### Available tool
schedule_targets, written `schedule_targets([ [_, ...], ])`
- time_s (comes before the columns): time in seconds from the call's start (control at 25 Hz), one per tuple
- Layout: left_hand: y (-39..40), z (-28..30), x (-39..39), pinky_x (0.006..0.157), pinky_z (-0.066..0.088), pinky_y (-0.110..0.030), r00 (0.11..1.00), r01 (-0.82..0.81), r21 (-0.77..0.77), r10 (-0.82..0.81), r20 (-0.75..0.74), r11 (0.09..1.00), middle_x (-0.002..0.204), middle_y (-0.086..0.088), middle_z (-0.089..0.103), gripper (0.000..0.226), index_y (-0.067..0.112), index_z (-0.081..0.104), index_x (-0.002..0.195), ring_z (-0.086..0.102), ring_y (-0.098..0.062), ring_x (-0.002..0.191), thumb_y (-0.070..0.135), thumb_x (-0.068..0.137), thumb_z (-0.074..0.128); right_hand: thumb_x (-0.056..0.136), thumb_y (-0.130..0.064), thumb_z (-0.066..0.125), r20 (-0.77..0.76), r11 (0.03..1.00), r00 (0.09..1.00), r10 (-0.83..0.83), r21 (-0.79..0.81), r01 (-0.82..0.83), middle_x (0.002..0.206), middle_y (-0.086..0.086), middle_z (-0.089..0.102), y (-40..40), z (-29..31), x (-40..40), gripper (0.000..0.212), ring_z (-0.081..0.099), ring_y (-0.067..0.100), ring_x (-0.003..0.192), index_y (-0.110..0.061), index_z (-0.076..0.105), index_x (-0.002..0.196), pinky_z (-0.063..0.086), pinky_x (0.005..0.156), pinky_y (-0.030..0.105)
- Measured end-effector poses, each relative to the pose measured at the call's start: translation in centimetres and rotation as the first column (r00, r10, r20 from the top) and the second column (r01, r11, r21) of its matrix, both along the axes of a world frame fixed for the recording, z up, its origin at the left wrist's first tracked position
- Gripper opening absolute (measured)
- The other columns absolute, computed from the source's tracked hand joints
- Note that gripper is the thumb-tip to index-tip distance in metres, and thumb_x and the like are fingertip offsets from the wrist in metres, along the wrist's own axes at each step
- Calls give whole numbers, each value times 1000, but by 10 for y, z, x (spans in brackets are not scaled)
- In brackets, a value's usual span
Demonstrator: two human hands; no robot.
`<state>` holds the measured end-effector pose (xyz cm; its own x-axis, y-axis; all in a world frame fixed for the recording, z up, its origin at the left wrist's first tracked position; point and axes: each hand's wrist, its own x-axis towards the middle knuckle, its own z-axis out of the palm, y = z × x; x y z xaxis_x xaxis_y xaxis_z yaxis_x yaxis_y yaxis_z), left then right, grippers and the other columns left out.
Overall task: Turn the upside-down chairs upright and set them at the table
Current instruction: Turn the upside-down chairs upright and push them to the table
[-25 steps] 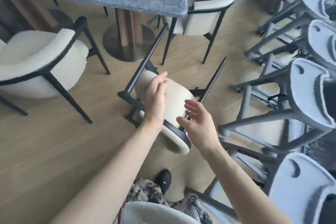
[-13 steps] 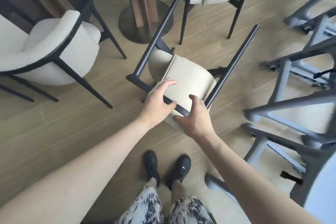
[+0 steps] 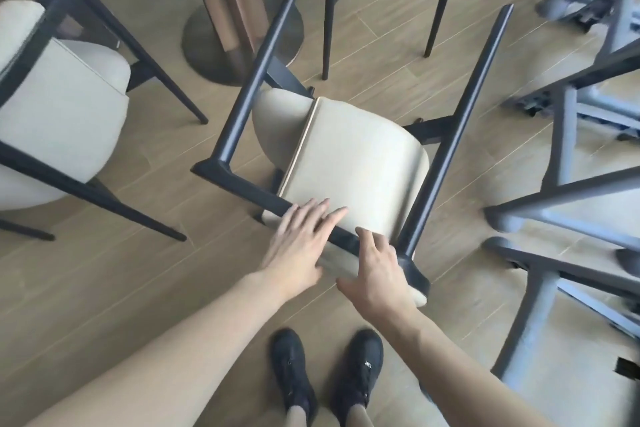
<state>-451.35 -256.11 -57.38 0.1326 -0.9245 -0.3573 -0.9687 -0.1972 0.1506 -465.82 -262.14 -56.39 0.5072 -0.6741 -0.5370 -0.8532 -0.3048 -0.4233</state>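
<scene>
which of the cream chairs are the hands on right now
The middle cream chair, the one with two dark legs angled toward the table base. The left hand and right hand rest on its near edge. The others stand untouched, left and beyond.

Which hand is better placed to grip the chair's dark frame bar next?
Right hand: it sits at the bar's corner with the chair leg. Left hand lies flat across the bar.

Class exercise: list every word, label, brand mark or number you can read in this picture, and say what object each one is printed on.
No readable text anywhere.
Right shoe: a small pale mark near the laces, too small and blurred to read.
Chair under the left hand and right hand: no label shows.
Neighbouring chairs, table base and floor: no writing shows.
</scene>
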Motion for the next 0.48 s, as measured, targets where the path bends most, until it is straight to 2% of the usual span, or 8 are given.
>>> schedule_targets([
  [0.08,-6,-15,14,122,-13,-44,969,163,70,-173,174,984,166,-6,12,97,26,7,159,3,-25,155,11,85,69,79,-23,66,-48,995,999,20,-98,-25,136,3,43,4,-19,2,70,43,26,124,-20,33,141,36,104,36],
  [0.16,-14,-28,29,124,1,-46,924,282,88,-295,242,955,154,-6,29,89,22,19,153,23,-27,148,8,81,71,75,-25,68,-78,968,996,39,-246,-57,123,2,49,8,-38,4,63,47,27,115,-22,40,131,36,103,37],
  [0.2,-17,-33,34,122,15,-45,914,309,79,-319,250,948,147,-5,35,84,21,25,148,33,-27,140,7,79,71,72,-27,71,-87,950,995,54,-303,-78,118,2,50,9,-46,5,62,48,27,111,-21,43,126,38,101,38],
  [0.28,-21,-38,38,105,36,-41,908,323,61,-327,260,945,135,-5,42,72,19,33,138,43,-27,124,9,78,72,66,-32,77,-119,921,988,101,-365,-138,111,3,51,4,-60,2,63,51,28,103,-20,46,119,41,93,38],
  [0.36,-23,-42,37,91,43,-39,895,338,60,-340,289,939,127,-5,43,67,17,34,132,46,-28,113,16,79,76,63,-30,81,-145,895,979,146,-402,-193,106,3,52,-2,-70,-4,60,53,28,97,-17,49,113,43,84,37],
  [0.48,-26,-44,40,87,46,-39,882,359,78,-366,297,930,125,-5,41,69,16,31,129,45,-30,107,26,80,80,53,-29,88,-135,869,973,186,-439,-227,99,4,54,-8,-76,-7,64,55,28,90,-14,52,104,47,73,39],
])
